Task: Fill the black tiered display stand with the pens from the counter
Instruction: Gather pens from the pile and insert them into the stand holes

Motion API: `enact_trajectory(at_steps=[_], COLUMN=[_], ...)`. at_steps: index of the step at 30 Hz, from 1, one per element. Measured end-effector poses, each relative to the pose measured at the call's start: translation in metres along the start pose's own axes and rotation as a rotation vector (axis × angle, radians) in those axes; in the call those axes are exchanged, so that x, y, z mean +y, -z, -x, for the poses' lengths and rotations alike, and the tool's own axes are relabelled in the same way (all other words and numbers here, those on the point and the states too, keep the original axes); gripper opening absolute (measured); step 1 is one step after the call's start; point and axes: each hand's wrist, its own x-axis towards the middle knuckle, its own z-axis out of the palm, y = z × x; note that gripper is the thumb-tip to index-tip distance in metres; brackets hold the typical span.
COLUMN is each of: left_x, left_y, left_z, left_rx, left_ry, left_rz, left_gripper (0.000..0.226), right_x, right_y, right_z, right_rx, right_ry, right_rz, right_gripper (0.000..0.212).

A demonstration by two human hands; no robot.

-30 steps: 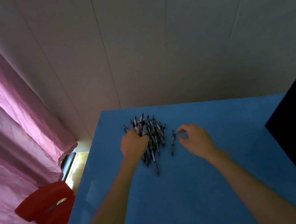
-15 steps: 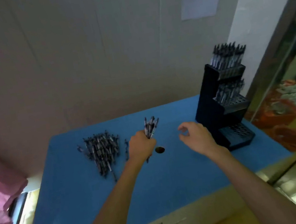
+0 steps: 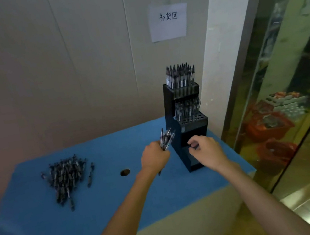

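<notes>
- At the right end of the blue counter [image 3: 107, 206] stands the black tiered display stand [image 3: 188, 132], its top two tiers holding upright pens; the lowest tier is partly hidden.
- Just left of the stand, the left hand [image 3: 154, 158] grips a bundle of pens [image 3: 166, 137], tips up.
- Against the stand's lower front, the right hand [image 3: 206, 153] has its fingers curled; whether it holds anything I cannot tell.
- Well apart to the left lies the loose pile of pens [image 3: 65, 174].
- Between pile and hands is a round hole [image 3: 125, 172].
- On the wall above hangs a paper sign [image 3: 168, 21].
</notes>
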Motion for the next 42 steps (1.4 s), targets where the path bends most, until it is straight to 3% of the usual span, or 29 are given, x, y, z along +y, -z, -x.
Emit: enact_trajectory(at_steps=[10, 14, 19, 30, 36, 42], left_x=[0.08, 0.087, 0.082, 0.063, 0.065, 0.067], left_y=[-0.066, -0.073, -0.074, -0.067, -0.064, -0.057], left_z=[-0.003, -0.011, -0.031, -0.078, -0.093, -0.102], left_rx=[0.065, 0.074, 0.115, 0.11, 0.121, 0.036], left_ry=[0.057, 0.08, 0.11, 0.095, 0.094, 0.127], left_rz=[0.007, -0.012, 0.004, 0.117, 0.207, 0.347], left_gripper=[0.023, 0.026, 0.028, 0.014, 0.006, 0.033], right_x=[0.072, 0.07, 0.057, 0.038, 0.035, 0.038], right_y=[0.051, 0.052, 0.051, 0.022, 0.021, 0.022], right_z=[-0.016, -0.037, -0.062, -0.117, -0.131, -0.151], right_rx=[-0.12, -0.127, -0.267, -0.273, -0.312, -0.258], right_ry=[0.121, 0.108, -0.036, -0.142, -0.105, -0.173], right_rz=[-0.144, -0.343, -0.698, -0.763, -0.833, -1.007], right_gripper=[0.021, 0.013, 0.006, 0.016, 0.012, 0.009])
